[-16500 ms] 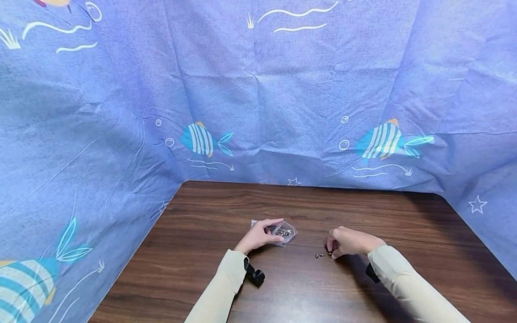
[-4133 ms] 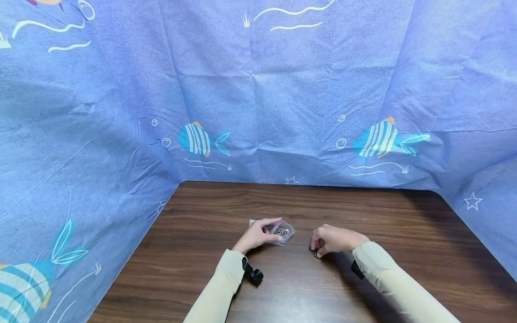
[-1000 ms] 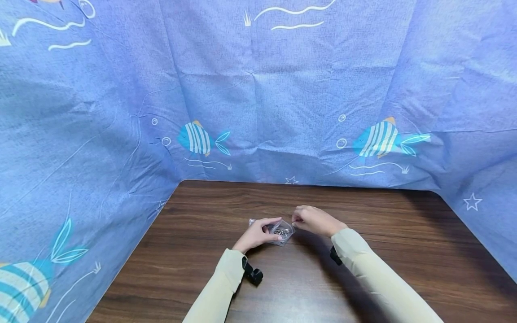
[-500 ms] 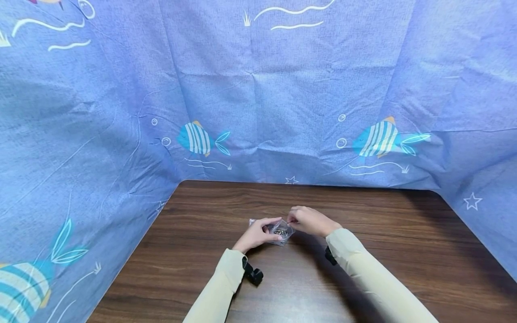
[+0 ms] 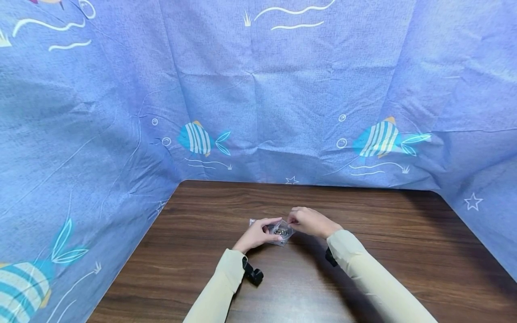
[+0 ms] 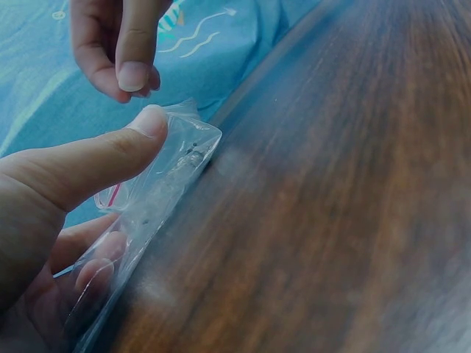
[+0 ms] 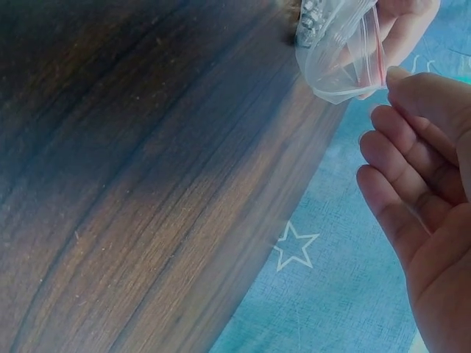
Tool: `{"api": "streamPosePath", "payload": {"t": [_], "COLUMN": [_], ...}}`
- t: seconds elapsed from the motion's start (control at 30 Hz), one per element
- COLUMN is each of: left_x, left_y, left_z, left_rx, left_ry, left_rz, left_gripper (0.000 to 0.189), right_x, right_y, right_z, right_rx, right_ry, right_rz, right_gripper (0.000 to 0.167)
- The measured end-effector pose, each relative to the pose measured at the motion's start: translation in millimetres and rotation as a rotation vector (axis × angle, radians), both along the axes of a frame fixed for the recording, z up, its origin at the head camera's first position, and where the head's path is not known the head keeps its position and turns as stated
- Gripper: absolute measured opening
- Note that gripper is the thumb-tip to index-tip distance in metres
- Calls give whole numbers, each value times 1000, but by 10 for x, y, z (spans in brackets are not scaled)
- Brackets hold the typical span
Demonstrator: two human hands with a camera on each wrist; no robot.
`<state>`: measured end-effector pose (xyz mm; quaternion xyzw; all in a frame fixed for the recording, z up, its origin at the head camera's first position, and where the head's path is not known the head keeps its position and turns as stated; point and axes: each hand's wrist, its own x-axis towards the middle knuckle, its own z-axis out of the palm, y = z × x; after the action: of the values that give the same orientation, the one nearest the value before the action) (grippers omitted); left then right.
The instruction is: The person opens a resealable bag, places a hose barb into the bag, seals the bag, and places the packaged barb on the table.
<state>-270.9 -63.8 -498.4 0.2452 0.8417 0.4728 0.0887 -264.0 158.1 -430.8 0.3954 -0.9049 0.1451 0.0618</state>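
A clear zip-lock bag (image 5: 284, 239) with a red seal line lies on the table, its mouth held wide apart. Inside it sits a small heap of shiny metallic pieces (image 7: 312, 20). My left hand (image 5: 256, 234) grips the bag, with the thumb on one side and fingers (image 6: 103, 257) showing through the plastic on the other. My right hand (image 5: 311, 221) is right at the mouth, its fingers curled and thumb and fingertips close together. In the left wrist view, nothing shows between the right hand's fingertips (image 6: 134, 76), which hang just above the bag.
The dark wood-grain table (image 5: 202, 278) reaches back to a blue fish-print cloth (image 5: 291, 112) hanging behind and at both sides. A black wrist camera (image 5: 253, 273) sits on the left wrist, and another shows under the right cuff.
Loose pieces lay right of the bag earlier, where the right hand pinched at them; that spot now shows bare wood. The right hand has moved left to the bag's mouth. The left hand keeps its grip.
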Motion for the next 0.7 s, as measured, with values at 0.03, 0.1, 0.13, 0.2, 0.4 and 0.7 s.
{"api": "streamPosePath", "payload": {"t": [0.03,0.1,0.13,0.2,0.4,0.7], "left_x": [-1,-2,-1,0,1,-6], "left_y": [0,-2,-3,-6,-13,-1], "left_z": [2,-1,0,-2,7,18], "left_rx": [2,-3,-7,-11,-26,-26], "left_ry": [-1,-1,-3,0,-1,13], "left_rz": [-1,-3,-2,-4,-8,-2], "left_gripper": [57,57,57,57,58,47], "right_x": [2,12,18,32,108,272], "right_y": [5,12,15,21,25,5], "right_z": [-2,-6,-8,-13,-39,-141], "right_rx": [-2,-5,-7,-9,-54,-133], "right_ry": [2,-1,-7,-12,-19,-116], "right_rz": [0,-12,-17,-26,-69,-130], "right_gripper": [6,5,5,5,5,14]}}
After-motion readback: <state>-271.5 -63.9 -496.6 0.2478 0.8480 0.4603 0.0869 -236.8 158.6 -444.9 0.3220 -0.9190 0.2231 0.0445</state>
